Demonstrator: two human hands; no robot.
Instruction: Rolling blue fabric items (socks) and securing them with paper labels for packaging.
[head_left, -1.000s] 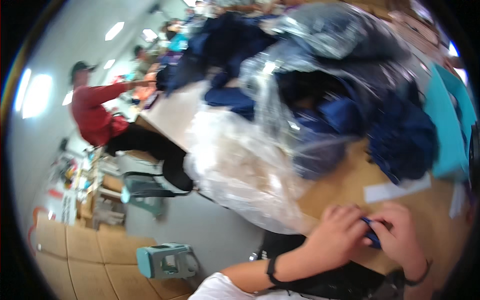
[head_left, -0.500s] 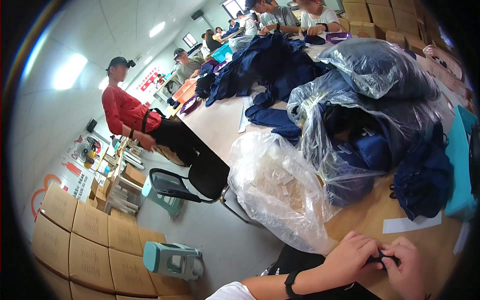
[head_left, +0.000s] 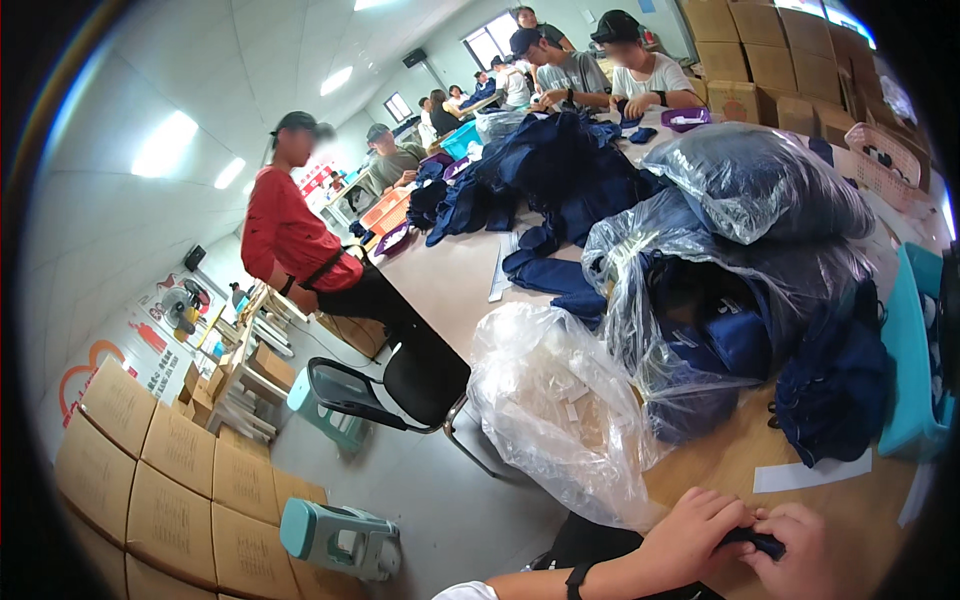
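Near the lower right edge, my left hand (head_left: 695,532) and my right hand (head_left: 798,552) come close together over the table. Between them is a small dark navy roll (head_left: 762,543), possibly folded fabric; its exact kind is unclear. Fingers of both hands are closed around it, one hand at each end. A white paper strip (head_left: 812,474) lies just beyond the hands. Behind that rests a bunched navy cloth item (head_left: 835,390). A clear plastic bag (head_left: 560,405) with whitish contents slumps at the table edge, beyond my left hand.
Large clear bags (head_left: 765,190) of navy goods and a navy cloth pile (head_left: 560,170) cover the table. A turquoise bin (head_left: 912,350) stands at right. Left are a black chair (head_left: 425,385), a stool (head_left: 340,535), stacked cartons (head_left: 170,510) and a person in red (head_left: 295,235); others work behind.
The view has shifted, so the table scene sits slightly lower. More of the dark roll shows between my hands. The person in red has turned and lowered an arm.
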